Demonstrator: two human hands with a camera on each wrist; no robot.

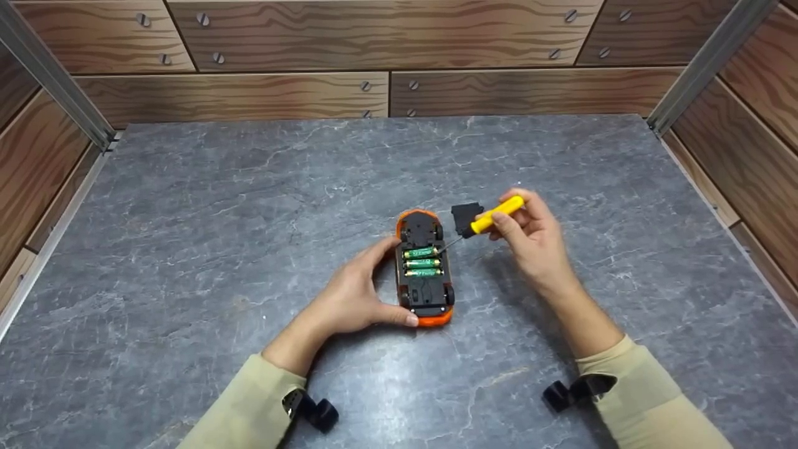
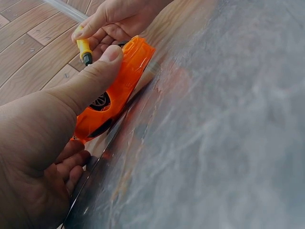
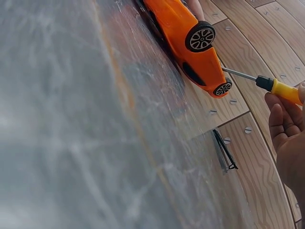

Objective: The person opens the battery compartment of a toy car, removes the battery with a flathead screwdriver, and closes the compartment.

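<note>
An orange toy car (image 1: 427, 292) lies upside down on the table, its black underside facing up. Three green batteries (image 1: 423, 264) sit side by side in its uncovered battery compartment. My left hand (image 1: 352, 296) holds the car from the left, fingers along its far side and thumb at the near end. In my right hand (image 1: 537, 244) I grip a screwdriver (image 1: 499, 214) by its yellow handle. Its metal tip reaches the right end of the farthest battery. In the right wrist view, the shaft (image 3: 240, 74) slants in behind the car's body (image 3: 178, 33).
A black battery cover (image 1: 466, 215) lies on the table just right of the car's far end, partly behind the screwdriver. The grey marbled tabletop (image 1: 249, 187) is bounded by wood-patterned panels (image 1: 280, 37) at the back and sides.
</note>
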